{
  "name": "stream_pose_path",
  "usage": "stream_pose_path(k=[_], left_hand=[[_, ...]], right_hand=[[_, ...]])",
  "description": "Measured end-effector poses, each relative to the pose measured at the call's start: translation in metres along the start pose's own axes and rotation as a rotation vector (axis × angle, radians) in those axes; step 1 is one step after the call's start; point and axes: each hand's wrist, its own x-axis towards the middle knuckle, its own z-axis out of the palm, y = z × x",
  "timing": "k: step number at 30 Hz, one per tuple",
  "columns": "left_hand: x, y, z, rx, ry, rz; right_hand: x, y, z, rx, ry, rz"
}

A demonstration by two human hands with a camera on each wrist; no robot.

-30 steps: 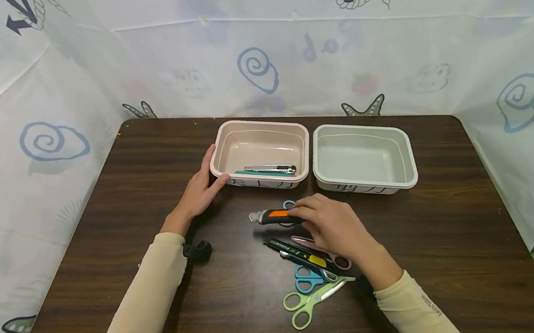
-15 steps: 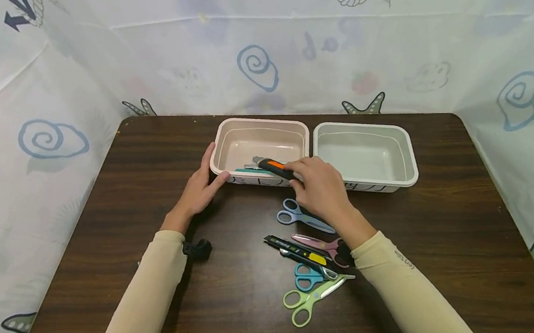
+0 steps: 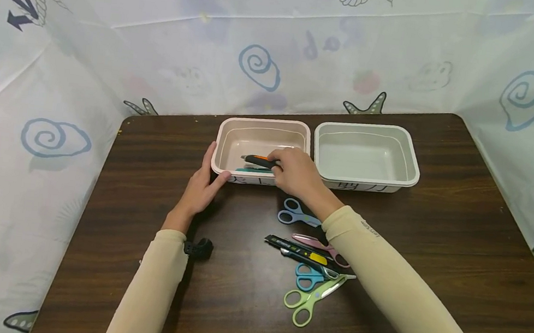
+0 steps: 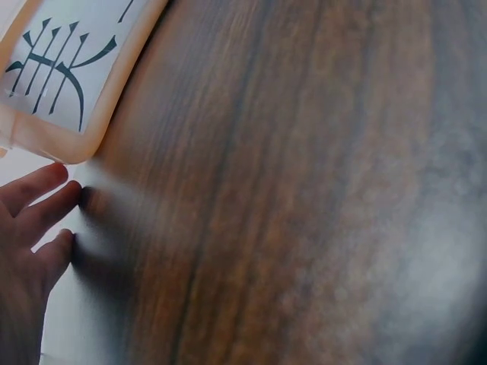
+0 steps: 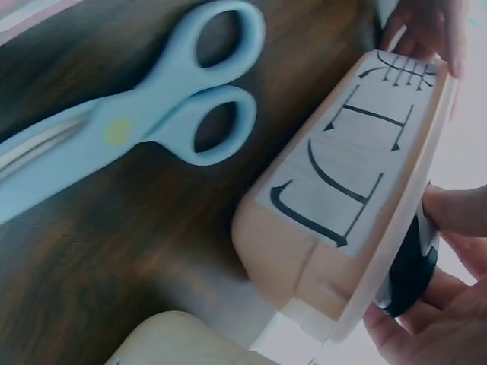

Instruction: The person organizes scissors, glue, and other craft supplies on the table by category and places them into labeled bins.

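My right hand [image 3: 297, 176] holds a black and orange utility knife [image 3: 258, 160] over the front part of the pink box [image 3: 265, 123], blade pointing left. In the right wrist view the knife's dark handle [image 5: 411, 266] shows between thumb and fingers, just inside the box's rim. Under it in the box lie a teal item [image 3: 253, 170] and a silver utility knife, mostly covered by the hand. My left hand [image 3: 194, 194] rests with straight fingers against the box's left end, its thumb at the front corner. The box's front bears a label [image 5: 342, 152] with black characters.
A pale grey box [image 3: 363, 181] stands just right of the pink one. In front lie blue scissors [image 3: 297, 217], pink scissors [image 3: 308, 240], a black and yellow utility knife [image 3: 294, 247], teal-handled scissors [image 3: 307, 283] and green scissors [image 3: 307, 303]. A patterned sheet [image 3: 161, 55] hangs behind the table.
My right hand has carried the orange and black utility knife from above the scissors, up and left, into the pink box. The left hand has stayed at the box's left end.
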Motion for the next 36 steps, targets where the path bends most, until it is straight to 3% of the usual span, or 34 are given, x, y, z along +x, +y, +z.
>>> stream_pose_path(k=[7,18,27,36], left_hand=[[0.0,0.0,0.0,0.014,0.007,0.01],[0.0,0.001,0.0,0.022,0.004,0.013],[0.0,0.001,0.002,0.015,-0.005,-0.001],[0.0,0.0,0.001,0.02,-0.008,-0.002]], right_hand=[[0.012,0.001,0.0,0.097,-0.129,0.108],[0.023,0.006,0.008,0.044,-0.214,0.086],[0.029,0.006,0.014,0.078,-0.187,0.021],[0.02,0.006,0.013,0.124,-0.085,-0.036]])
